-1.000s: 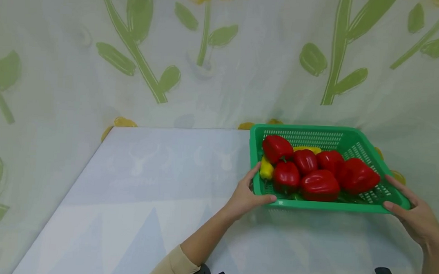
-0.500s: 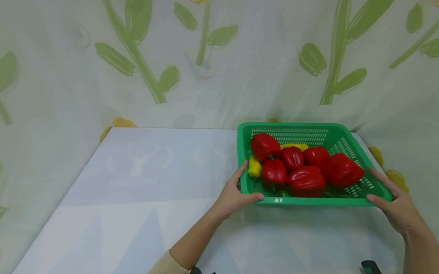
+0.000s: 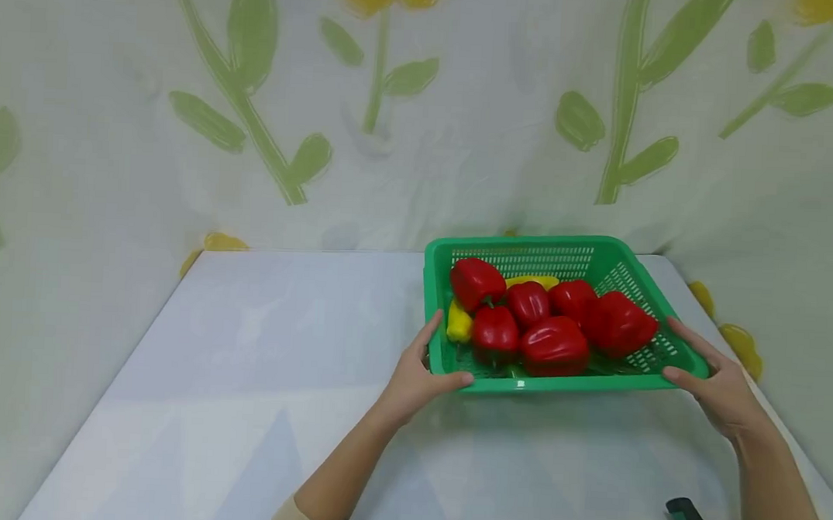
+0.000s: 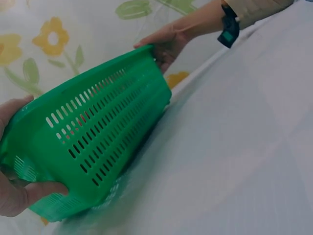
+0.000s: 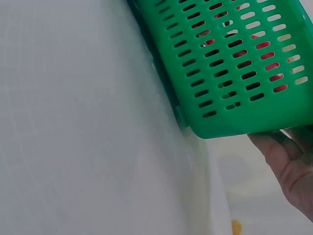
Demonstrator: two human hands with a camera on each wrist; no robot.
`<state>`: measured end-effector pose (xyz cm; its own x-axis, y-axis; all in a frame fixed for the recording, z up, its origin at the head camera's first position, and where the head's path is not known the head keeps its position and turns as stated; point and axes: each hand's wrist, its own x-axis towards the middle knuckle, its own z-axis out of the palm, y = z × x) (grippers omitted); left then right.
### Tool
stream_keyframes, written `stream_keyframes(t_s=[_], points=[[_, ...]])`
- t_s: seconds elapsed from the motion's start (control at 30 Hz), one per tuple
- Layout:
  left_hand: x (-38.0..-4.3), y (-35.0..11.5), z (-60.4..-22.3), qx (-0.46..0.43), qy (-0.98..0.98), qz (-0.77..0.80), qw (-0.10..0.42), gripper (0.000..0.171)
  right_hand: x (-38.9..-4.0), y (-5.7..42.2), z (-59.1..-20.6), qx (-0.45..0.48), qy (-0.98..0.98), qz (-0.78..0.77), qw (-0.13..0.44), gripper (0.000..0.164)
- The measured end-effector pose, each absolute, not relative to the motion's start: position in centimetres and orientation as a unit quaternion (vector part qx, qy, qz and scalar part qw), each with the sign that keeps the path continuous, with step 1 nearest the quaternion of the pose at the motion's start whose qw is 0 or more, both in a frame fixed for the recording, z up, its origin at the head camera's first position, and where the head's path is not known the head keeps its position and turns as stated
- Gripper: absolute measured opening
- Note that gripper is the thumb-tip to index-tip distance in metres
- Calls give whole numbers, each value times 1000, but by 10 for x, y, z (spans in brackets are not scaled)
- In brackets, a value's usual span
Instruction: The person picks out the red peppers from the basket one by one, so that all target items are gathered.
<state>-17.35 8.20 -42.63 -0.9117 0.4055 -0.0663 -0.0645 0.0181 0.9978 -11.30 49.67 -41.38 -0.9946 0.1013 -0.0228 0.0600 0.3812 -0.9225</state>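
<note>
At lower left the left hand [image 4: 17,197] and at top the right hand [image 4: 165,43] are gripping a green basket [image 4: 95,134] (its slotted side showing).

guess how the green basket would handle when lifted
The basket looks straight-sided and unbent, so it is probably stiff. Being full of slots, it may be light on its own. The red peppers inside look smooth and rounded, so might roll if it tips.
</note>
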Motion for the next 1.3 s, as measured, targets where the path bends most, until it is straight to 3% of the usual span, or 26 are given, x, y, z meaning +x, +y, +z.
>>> stream_keyframes(t_s=[0.27, 1.3], points=[[-179, 78, -432, 130, 688, 691, 178, 98, -112, 491, -413, -79, -872, 482, 26, 67], [-180, 74, -432, 137, 706, 670, 183, 98, -112, 489, -412, -39, -850, 524, 20, 72]])
